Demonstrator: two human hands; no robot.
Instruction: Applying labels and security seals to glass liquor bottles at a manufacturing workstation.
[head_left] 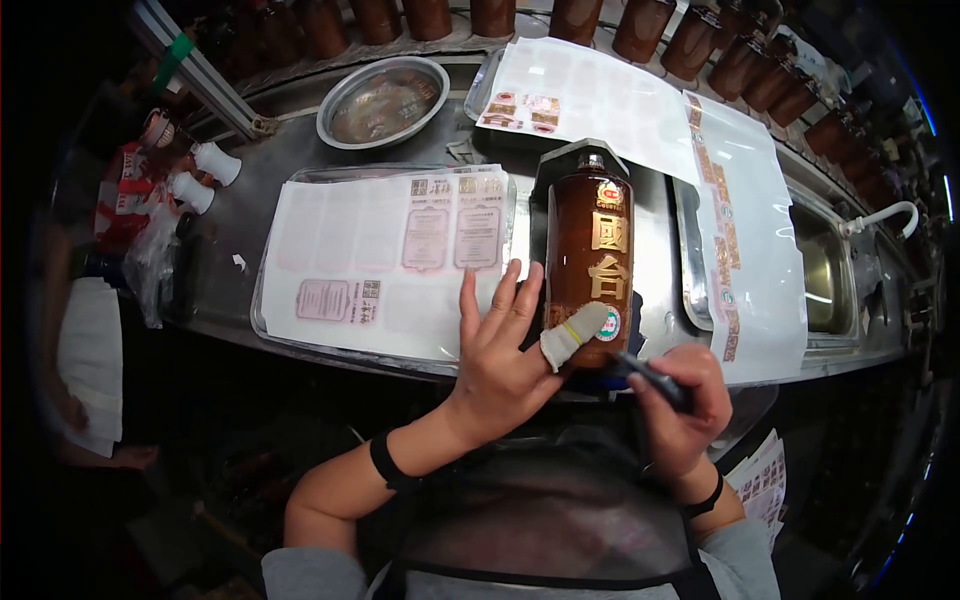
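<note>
Brown bottle (575, 262) lies in front of you on the metal table (215, 290), its neck pointing away from you. On its face you have two large gold characters one after another, one small red and gold emblem near the neck, and one round green and white emblem near the base.

Your left hand (497, 365) has its fingers spread and grips nothing; its thumb, wearing one whitish cover (562, 346) with a yellow band, presses on the bottle beside the round emblem. Your right hand (688, 400) is closed around one dark tool (662, 384), which is blurred, so its kind I cannot tell; its tip is near the base of the bottle.

To your left is one pale label sheet (345, 240), bearing three framed labels, two upright and one turned sideways; their print is very fine. Two more sheets, one farther away (600, 90) and one at right (765, 240), carry gold pieces. Beyond stand one metal bowl (442, 78) and many brown bottles (428, 18), too many to count surely.
</note>
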